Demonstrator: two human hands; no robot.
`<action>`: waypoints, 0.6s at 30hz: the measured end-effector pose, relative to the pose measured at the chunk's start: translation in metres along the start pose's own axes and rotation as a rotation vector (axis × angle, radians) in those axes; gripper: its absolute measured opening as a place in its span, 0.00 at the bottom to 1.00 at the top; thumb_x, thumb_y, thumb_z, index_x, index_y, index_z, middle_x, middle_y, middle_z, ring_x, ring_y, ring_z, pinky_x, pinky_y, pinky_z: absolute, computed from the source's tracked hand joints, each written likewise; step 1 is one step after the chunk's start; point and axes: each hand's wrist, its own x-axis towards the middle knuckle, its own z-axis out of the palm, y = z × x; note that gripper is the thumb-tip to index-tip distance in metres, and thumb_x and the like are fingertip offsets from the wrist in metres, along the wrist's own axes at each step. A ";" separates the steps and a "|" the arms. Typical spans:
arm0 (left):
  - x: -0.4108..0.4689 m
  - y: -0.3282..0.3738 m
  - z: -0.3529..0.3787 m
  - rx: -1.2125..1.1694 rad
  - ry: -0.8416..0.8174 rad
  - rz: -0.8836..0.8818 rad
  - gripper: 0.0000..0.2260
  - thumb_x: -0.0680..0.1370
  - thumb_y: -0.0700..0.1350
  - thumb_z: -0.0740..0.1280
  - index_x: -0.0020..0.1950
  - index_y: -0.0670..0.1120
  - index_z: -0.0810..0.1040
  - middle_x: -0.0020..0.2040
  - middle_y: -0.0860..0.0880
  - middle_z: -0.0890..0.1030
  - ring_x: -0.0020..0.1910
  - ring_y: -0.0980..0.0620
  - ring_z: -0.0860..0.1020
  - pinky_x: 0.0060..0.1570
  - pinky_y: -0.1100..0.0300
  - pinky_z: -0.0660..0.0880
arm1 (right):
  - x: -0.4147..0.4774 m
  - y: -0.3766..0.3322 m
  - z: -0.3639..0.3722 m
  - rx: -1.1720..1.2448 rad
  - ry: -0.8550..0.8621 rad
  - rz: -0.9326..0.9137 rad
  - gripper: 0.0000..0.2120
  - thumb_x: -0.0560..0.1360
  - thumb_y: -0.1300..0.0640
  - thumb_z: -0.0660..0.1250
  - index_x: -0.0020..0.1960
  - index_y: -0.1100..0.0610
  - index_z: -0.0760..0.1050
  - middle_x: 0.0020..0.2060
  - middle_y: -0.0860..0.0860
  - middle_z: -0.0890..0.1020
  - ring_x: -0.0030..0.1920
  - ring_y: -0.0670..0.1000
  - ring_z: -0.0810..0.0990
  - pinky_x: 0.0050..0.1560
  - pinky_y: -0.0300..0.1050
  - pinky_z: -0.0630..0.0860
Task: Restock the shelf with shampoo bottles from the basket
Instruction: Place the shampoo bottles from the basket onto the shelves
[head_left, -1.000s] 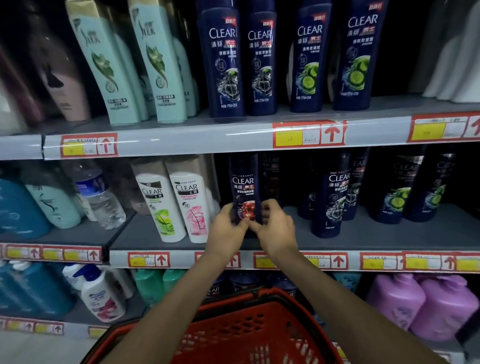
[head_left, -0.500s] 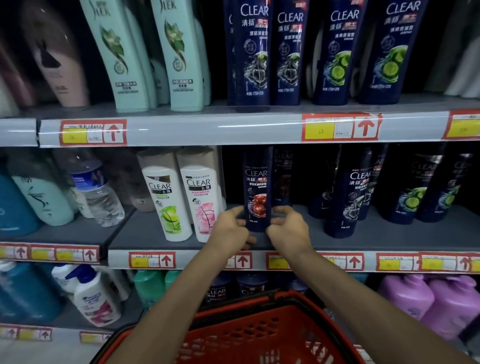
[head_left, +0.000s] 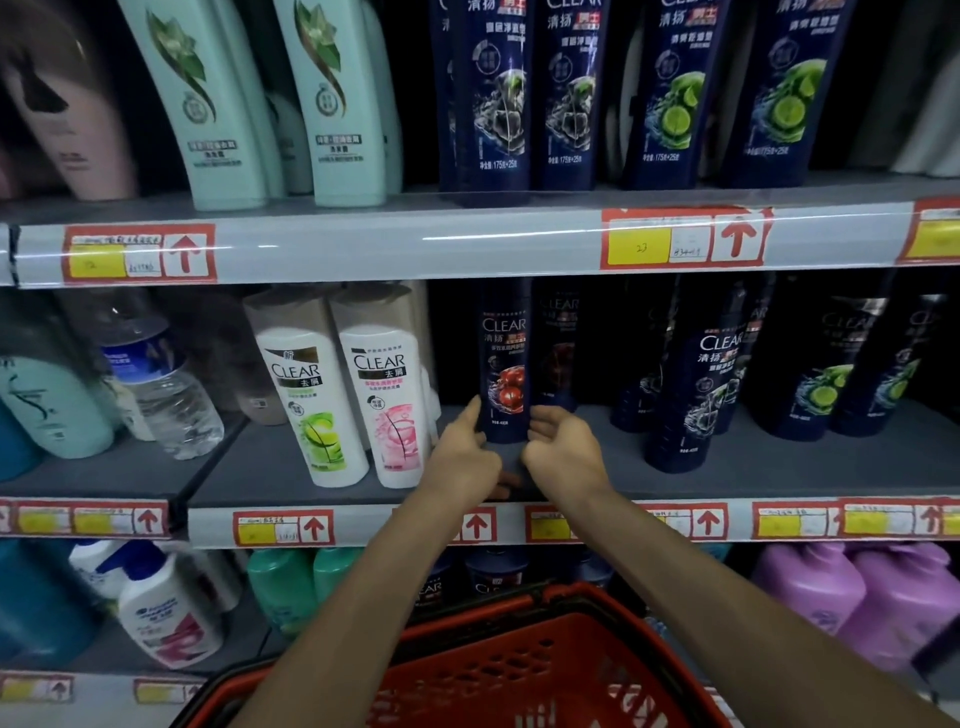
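Squaring up on the middle shelf (head_left: 249, 467): the dark shampoo bottle (head_left: 505, 364) stands upright, set back from the lip, and I want its label facing out, level with the white bottles (head_left: 311, 395) beside it. My left hand (head_left: 462, 452) and right hand (head_left: 563, 447) flank its base, fingers loose and spread, brushing its sides, gripping nothing. Gentle nudges only. Surface grey, flat; red basket (head_left: 524, 603) below my arms.
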 end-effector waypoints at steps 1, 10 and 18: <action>0.002 -0.002 0.000 0.007 0.002 -0.006 0.39 0.76 0.26 0.62 0.80 0.56 0.59 0.62 0.48 0.79 0.57 0.42 0.81 0.38 0.56 0.80 | 0.001 0.000 0.000 -0.001 -0.002 0.002 0.24 0.74 0.72 0.63 0.69 0.62 0.73 0.56 0.51 0.80 0.61 0.50 0.78 0.67 0.42 0.73; 0.016 -0.013 0.000 0.057 0.023 -0.021 0.42 0.74 0.30 0.64 0.82 0.57 0.55 0.78 0.47 0.66 0.68 0.45 0.75 0.36 0.60 0.78 | 0.003 0.001 0.004 -0.016 -0.020 -0.002 0.24 0.75 0.67 0.63 0.71 0.59 0.72 0.58 0.51 0.80 0.63 0.51 0.77 0.66 0.46 0.73; 0.006 -0.009 0.002 0.053 0.037 0.026 0.35 0.76 0.29 0.66 0.80 0.50 0.62 0.70 0.49 0.74 0.44 0.64 0.75 0.42 0.60 0.80 | 0.006 -0.001 -0.002 -0.024 -0.075 0.029 0.26 0.76 0.69 0.62 0.73 0.59 0.70 0.65 0.54 0.79 0.68 0.53 0.76 0.68 0.43 0.71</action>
